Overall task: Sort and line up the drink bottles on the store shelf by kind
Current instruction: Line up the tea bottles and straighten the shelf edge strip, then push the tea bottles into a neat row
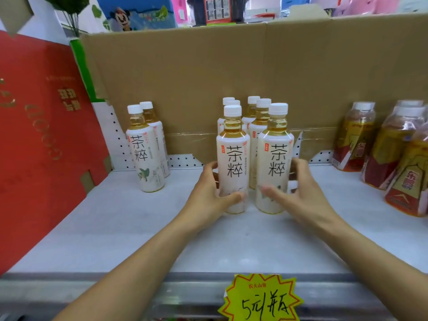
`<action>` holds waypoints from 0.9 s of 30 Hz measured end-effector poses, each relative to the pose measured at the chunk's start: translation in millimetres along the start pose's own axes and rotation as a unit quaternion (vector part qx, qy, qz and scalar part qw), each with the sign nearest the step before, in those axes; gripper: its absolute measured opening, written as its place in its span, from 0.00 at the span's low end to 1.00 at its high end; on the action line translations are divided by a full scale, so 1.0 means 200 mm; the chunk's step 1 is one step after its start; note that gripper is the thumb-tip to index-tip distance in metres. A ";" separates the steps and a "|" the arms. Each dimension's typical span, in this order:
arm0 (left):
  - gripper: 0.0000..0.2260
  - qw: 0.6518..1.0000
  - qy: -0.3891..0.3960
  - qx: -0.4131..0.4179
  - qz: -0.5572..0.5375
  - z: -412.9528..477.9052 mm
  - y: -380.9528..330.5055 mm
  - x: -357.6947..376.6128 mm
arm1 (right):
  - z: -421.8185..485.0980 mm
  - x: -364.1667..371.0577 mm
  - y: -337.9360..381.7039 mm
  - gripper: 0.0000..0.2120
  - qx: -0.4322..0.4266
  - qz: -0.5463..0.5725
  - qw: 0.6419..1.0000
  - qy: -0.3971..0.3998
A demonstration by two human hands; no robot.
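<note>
Nearest, at bottom centre, a yellow price tag [260, 298] stuck on the front lip of the shelf [104, 228]. Just beyond, mid-frame: left hand [213, 195] curled round the lower half of the left front bottle [232, 158], thumb across its label; right hand [298, 193] likewise clasping the right front bottle [275, 156], thumb blurred. Both bottles upright on the shelf, close together, heading two short rows of the same tea bottles [262, 117]. Likely hazards: pushing back too hard and toppling those rows like skittles; gripping low on tall bottles and tipping them; sliding unevenly and skewing the line. Farther left, two matching stray bottles [144, 156] standing apart, easily forgotten. Far right, red-and-gold bottles [354, 140] wrapped in film, well apart. Behind everything, a cardboard wall [208, 72].
</note>
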State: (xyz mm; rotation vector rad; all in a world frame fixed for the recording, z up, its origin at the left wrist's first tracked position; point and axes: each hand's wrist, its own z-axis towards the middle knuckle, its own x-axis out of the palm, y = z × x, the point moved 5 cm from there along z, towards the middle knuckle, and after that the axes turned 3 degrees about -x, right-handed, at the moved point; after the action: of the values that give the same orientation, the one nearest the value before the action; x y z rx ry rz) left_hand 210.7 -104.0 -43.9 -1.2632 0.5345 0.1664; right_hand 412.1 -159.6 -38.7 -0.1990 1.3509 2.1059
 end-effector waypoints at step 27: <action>0.36 0.950 -0.278 -0.110 -0.088 0.24 0.68 -1.02 | 0.60 1.33 0.43 0.39 0.066 0.015 0.988 0.140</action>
State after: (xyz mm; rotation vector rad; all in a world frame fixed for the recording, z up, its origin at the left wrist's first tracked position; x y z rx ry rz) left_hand -7.1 18.0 -56.2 -1.3991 -0.0871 0.4257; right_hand 174.5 30.7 -32.9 -0.4353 1.6587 2.0603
